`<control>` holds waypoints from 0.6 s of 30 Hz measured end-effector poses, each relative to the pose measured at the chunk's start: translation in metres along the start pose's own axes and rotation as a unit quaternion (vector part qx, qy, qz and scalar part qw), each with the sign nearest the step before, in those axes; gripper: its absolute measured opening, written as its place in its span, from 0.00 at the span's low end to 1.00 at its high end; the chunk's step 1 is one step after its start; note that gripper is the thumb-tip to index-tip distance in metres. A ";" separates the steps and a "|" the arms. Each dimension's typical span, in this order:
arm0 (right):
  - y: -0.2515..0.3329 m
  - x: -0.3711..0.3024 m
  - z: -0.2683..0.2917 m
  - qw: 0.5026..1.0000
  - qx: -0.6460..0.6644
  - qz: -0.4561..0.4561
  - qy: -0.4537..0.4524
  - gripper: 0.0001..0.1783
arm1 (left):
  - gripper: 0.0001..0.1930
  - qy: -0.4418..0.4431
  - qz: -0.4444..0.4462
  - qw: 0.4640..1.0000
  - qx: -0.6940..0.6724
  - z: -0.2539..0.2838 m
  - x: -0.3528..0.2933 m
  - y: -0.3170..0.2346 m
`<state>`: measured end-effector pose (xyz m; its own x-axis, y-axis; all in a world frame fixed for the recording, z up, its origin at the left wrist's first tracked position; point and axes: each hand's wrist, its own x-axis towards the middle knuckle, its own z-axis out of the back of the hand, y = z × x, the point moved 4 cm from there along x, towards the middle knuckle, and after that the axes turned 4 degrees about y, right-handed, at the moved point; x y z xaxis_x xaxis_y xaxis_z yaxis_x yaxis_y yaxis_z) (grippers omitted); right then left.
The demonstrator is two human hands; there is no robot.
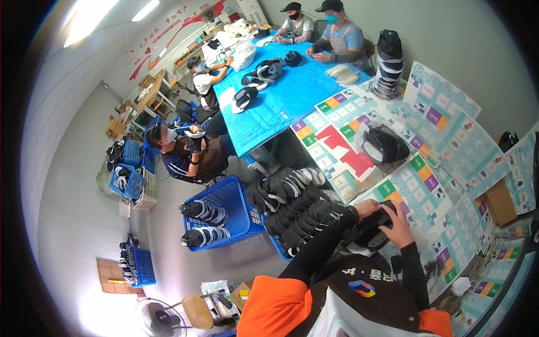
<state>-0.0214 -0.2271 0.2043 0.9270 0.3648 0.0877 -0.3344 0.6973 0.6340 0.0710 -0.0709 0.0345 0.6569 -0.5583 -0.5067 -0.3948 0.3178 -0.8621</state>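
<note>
inside one blue basket (241, 205) lie stacked caps (206, 213)

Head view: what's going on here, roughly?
The person wearing the camera has both the left hand and the right hand on a black cap, at the near side of a paper-covered table. Another dark cap rests farther along that table. Stacked caps sit in a blue basket to the left, and four other people are seated around the blue table beyond.

Two hands (400, 229), one held black cap (366, 231) — four co-workers (339, 40) — two ceiling lights (146, 10)
</note>
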 end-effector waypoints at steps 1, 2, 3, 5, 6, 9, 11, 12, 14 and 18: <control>-0.014 0.000 -0.008 0.999 -0.007 -0.032 -0.036 0.37 | 0.22 0.003 -0.022 1.000 -0.003 -0.006 -0.001 -0.010; -0.028 -0.003 -0.016 0.998 -0.010 -0.038 -0.040 0.37 | 0.22 0.004 -0.043 0.999 -0.007 -0.011 -0.004 -0.018; -0.040 0.000 -0.021 0.996 0.002 -0.057 -0.062 0.36 | 0.22 -0.003 -0.044 0.999 -0.008 -0.005 -0.010 -0.016; -0.048 0.006 -0.023 0.990 0.020 -0.075 -0.119 0.33 | 0.25 -0.048 -0.127 0.987 -0.085 0.013 -0.021 -0.005; -0.053 0.005 -0.025 0.991 0.022 -0.071 -0.114 0.33 | 0.31 -0.127 -0.137 0.982 -0.013 0.030 -0.035 0.003; -0.103 -0.006 -0.014 0.951 0.093 -0.159 -0.249 0.31 | 0.37 -0.121 -0.127 0.984 -0.021 0.043 -0.072 0.024; -0.122 -0.009 -0.012 0.937 0.125 -0.200 -0.258 0.26 | 0.37 -0.109 -0.101 0.983 -0.107 0.043 -0.091 0.032; -0.132 -0.016 -0.009 0.930 0.138 -0.226 -0.254 0.23 | 0.37 -0.101 -0.099 0.984 -0.106 0.034 -0.100 0.014; -0.143 -0.020 -0.011 0.923 0.141 -0.238 -0.269 0.20 | 0.34 -0.131 -0.159 0.965 -0.163 0.030 -0.117 -0.030; -0.172 -0.018 -0.046 0.908 0.214 -0.232 -0.275 0.16 | 0.27 -0.182 -0.073 0.973 -0.121 0.035 -0.129 -0.075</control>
<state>0.0119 -0.3253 0.0580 0.9352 -0.3528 0.0300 0.1025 0.3511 0.9307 0.0383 0.0045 0.1643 0.8843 -0.2610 -0.3871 -0.3905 0.0407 -0.9197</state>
